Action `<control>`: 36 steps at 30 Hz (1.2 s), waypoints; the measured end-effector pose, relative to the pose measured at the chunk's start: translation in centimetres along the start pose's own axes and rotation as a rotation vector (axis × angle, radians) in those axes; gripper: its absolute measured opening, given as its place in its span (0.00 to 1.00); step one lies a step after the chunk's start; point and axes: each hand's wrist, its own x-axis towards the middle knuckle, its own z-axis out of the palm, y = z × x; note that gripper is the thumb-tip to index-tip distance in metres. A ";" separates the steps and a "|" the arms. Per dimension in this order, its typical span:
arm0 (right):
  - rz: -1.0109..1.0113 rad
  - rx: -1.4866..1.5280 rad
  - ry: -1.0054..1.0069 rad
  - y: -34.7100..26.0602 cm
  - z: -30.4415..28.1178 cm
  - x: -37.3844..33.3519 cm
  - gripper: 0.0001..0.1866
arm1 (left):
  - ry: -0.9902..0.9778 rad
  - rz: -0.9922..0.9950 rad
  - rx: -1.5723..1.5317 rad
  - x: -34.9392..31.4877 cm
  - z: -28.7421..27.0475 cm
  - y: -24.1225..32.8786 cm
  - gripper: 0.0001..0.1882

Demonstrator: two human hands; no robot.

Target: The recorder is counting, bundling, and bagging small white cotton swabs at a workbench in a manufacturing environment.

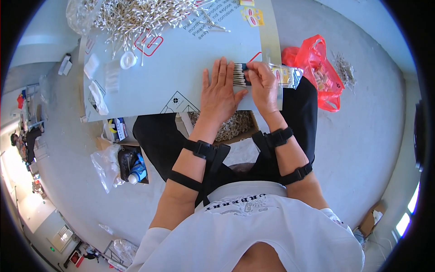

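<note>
My left hand (219,90) lies flat on a pale cardboard sheet (181,68), fingers spread, its fingertips against the ends of a bundle of cotton swabs (239,75). My right hand (263,84) grips that bundle together with a clear plastic packet (285,75) that sticks out to the right. A large loose heap of cotton swabs (140,16) covers the far left part of the sheet.
A red plastic bag (321,72) with small items lies on the floor at the right. An open box of small pale pieces (235,127) sits under the sheet's near edge. White caps and wrappers (108,77) lie at the sheet's left; a bottle and bag (122,165) lie on the floor.
</note>
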 end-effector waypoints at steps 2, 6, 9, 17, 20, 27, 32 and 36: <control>-0.254 -0.465 -0.076 -0.9 -0.8 -0.9 0.04 | 0.002 -0.002 -0.015 0.0 -0.2 0.0 0.43; -0.250 -0.604 -0.111 -1.3 -1.1 -1.9 0.03 | -0.018 -0.003 -0.001 0.1 -0.3 0.2 0.45; -0.276 -0.627 -0.094 -1.3 -0.9 -1.8 0.04 | -0.026 -0.006 0.009 0.1 -0.3 0.2 0.46; -0.275 -0.674 -0.092 -1.4 -0.7 -1.9 0.04 | -0.012 -0.001 0.002 0.1 0.0 -0.1 0.46; -0.247 -0.670 -0.091 -1.6 -0.7 -1.8 0.05 | -0.016 -0.004 0.007 0.1 0.2 -0.1 0.46; -0.266 -0.702 -0.078 -1.4 -0.5 -1.8 0.04 | -0.013 -0.001 0.006 0.1 0.3 -0.1 0.46; -0.245 -0.718 -0.131 -1.5 -0.5 -1.8 0.03 | -0.017 -0.001 0.004 0.2 0.2 -0.1 0.46; -0.229 -0.721 -0.142 -1.7 -0.4 -1.8 0.02 | -0.015 -0.002 -0.001 0.1 0.1 -0.1 0.45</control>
